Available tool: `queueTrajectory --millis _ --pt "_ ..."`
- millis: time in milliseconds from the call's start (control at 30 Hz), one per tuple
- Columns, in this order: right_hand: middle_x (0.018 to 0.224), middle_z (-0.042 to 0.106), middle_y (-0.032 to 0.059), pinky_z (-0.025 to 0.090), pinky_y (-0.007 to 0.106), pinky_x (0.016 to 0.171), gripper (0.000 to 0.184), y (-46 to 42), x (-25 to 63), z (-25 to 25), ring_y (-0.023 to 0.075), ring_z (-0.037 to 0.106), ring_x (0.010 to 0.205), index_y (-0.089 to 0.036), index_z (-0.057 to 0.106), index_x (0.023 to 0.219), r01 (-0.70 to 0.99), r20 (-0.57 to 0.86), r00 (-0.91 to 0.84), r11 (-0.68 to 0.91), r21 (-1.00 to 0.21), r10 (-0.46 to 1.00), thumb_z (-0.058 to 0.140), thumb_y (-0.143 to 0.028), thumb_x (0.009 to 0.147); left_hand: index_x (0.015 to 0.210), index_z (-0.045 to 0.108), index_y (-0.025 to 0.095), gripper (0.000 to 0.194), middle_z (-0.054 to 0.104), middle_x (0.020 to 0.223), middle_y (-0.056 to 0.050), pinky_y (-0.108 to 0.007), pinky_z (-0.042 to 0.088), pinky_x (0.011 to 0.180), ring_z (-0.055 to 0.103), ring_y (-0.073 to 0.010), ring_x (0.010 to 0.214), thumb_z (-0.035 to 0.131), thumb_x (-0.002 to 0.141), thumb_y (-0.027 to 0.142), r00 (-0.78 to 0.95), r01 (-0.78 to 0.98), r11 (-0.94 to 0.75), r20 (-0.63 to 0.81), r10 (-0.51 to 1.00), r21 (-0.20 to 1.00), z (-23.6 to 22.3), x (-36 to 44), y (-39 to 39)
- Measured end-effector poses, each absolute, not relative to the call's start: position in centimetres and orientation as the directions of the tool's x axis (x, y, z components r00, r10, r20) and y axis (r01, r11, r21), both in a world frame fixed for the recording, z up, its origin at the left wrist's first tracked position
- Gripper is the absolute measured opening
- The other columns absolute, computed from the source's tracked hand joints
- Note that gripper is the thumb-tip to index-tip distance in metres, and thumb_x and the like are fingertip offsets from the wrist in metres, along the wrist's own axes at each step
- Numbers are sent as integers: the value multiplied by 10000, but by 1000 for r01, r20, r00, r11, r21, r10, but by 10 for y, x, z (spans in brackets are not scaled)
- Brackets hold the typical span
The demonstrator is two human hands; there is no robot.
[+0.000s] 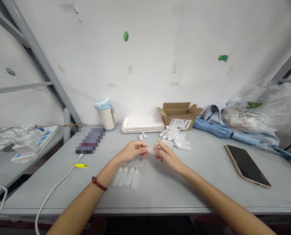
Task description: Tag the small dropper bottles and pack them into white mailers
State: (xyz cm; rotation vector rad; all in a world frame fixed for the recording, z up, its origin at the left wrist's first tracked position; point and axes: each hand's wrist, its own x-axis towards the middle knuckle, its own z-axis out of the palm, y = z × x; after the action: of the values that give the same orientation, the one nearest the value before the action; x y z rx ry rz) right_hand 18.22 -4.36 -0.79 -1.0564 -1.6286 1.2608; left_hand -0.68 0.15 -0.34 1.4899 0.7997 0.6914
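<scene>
Beyond the hands (150, 151), pinching a small translucent plastic piece (153, 151), stand a brown cardboard box (181, 119) and ribbed blue umbrella (213, 128).

The cup (107, 118) is cream with a light-blue lid (103, 104); the box (181, 117) is brown.

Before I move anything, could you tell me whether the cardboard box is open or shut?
Open: the cardboard box has its top flaps spread outward, exposing its inside.
</scene>
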Motion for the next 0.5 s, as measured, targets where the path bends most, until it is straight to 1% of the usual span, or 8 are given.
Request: queueTrajectory --millis 167,300,367,500 --pt "617 491 -52 326 211 479 62 -41 181 -10 101 391 522 -224 397 841 69 47 -336 74 -995 941 394 -276 809 831 658 135 232 650 746 -29 -281 451 704 577 -124 664 709 691 313 549 54 -29 -6 836 998 -2 -7 1" --pt "639 506 -46 344 212 494 99 -41 179 -9 99 403 537 -227 390 850 9 30 -331 35 -999 943 414 -315 812 810 665 128 227 634 794 -43 -268 457 730 585 -135 741 668 737 343 570 -41 34 -4 822 999 -2 -6 1" --pt "640 514 -43 345 214 494 107 -42 178 -8 99 403 538 -226 391 842 -20 29 -332 23 -1000 943 427 -320 805 775 666 112 278 634 770 -57 -264 462 704 585 -133 715 640 758 388 581 -30 77 -46 813 997 -2 -5 0" --pt "626 519 -43 336 219 493 112 -42 179 -7 98 394 532 -223 395 828 -49 21 -340 4 -999 940 438 -323 802 713 661 89 397 627 680 -70 -268 454 581 562 -127 593 593 768 476 612 54 135 -140 778 989 -1 -6 -2"
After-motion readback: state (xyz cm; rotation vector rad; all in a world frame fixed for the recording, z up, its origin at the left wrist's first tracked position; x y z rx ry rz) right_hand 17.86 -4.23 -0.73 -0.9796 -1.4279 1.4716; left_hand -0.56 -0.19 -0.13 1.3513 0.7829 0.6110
